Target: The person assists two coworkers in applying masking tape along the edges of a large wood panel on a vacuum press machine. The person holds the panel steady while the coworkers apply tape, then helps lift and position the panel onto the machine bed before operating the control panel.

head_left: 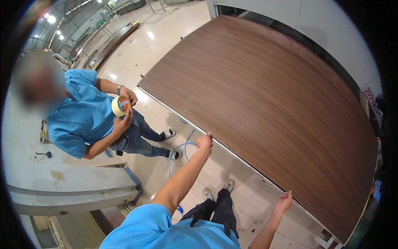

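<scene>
Pale, glossy floor tiles [166, 43] run through a workshop hall lit by round lamps [51, 19]. At the near edge of a large brown wood-grain panel [257, 95], the left hand [205, 142] has its fingers bent and drawn together against the pale rim [236, 157]; whether they pinch it cannot be told. Further right along the same edge, the right hand [284, 201] has its thumb upward at the rim, its other fingers partly hidden, so their grip cannot be told either. The panel lies flat before both hands, its far side by a light grey machine [331, 37]. A blue hose [189, 143] loops across the floor near the left hand. Off to the left stands a co-worker [89, 110] in blue, holding a roll of pale yellow tape [116, 108]; beyond, brown boards [117, 43] lie in a low stack
</scene>
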Motion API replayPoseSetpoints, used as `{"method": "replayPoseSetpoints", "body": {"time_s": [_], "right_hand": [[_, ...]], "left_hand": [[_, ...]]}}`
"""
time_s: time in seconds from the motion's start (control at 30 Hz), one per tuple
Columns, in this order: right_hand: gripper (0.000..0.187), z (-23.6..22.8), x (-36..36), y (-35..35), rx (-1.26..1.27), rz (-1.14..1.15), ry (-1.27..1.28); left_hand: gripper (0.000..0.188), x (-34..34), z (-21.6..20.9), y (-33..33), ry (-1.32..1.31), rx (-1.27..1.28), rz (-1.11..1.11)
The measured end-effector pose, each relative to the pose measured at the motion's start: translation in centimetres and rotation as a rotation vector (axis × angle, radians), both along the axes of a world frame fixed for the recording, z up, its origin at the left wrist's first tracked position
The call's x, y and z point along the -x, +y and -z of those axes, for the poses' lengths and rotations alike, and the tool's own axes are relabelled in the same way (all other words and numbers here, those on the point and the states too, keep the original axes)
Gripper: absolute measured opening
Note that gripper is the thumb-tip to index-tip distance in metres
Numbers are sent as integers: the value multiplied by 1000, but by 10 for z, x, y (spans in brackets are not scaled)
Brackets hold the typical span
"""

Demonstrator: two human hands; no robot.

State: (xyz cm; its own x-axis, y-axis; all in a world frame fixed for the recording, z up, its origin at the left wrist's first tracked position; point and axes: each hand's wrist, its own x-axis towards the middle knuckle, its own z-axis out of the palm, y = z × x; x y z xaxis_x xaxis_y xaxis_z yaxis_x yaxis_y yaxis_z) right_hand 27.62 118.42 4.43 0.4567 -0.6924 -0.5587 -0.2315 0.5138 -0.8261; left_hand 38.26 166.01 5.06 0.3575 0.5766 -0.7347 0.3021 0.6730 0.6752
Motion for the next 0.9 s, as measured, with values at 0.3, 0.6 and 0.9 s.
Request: {"method": "replayPoseSetpoints", "body": {"time_s": [0.3, 0.6, 0.9], "right_hand": [[17, -5, -3, -7, -86, 56, -91], [19, 20, 5, -16, -47, 8, 68], [27, 13, 2, -11, 136, -82, 169]], "left_hand": [[20, -1, 2, -2, -15, 62, -18], [17, 0, 17, 4, -102, -182, 68], [24, 5, 28, 14, 188, -470, 289]]}}
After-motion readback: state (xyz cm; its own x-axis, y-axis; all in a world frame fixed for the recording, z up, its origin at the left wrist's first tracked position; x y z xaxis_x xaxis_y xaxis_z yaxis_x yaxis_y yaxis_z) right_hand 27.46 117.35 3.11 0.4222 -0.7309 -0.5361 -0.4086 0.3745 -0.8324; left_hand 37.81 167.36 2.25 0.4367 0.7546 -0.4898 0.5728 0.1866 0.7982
